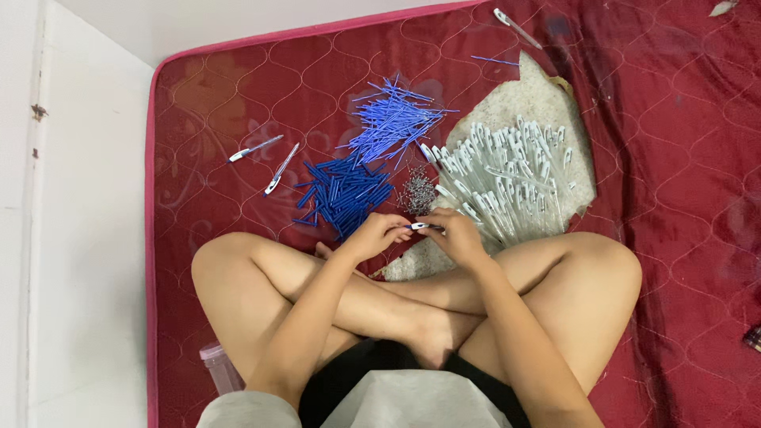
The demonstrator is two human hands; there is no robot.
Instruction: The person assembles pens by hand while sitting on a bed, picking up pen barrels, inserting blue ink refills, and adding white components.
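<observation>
I sit cross-legged on a red quilted mattress (674,174). My left hand (379,233) and my right hand (453,231) meet in front of my shins, both pinching a small white and blue pen part (420,227) between the fingertips. Just beyond the hands lies a small heap of tiny metal springs (418,192). Left of it is a pile of short dark blue pen pieces (345,192). Further back is a pile of thin blue ink refills (392,120). A big heap of white pen barrels (507,178) lies to the right on a pale cloth (523,99).
Two finished white pens (255,148) (281,169) lie on the mattress to the left, and another pen (517,28) lies near the far edge. A pink-lidded clear jar (220,367) stands by my left thigh. White floor (87,238) borders the mattress on the left.
</observation>
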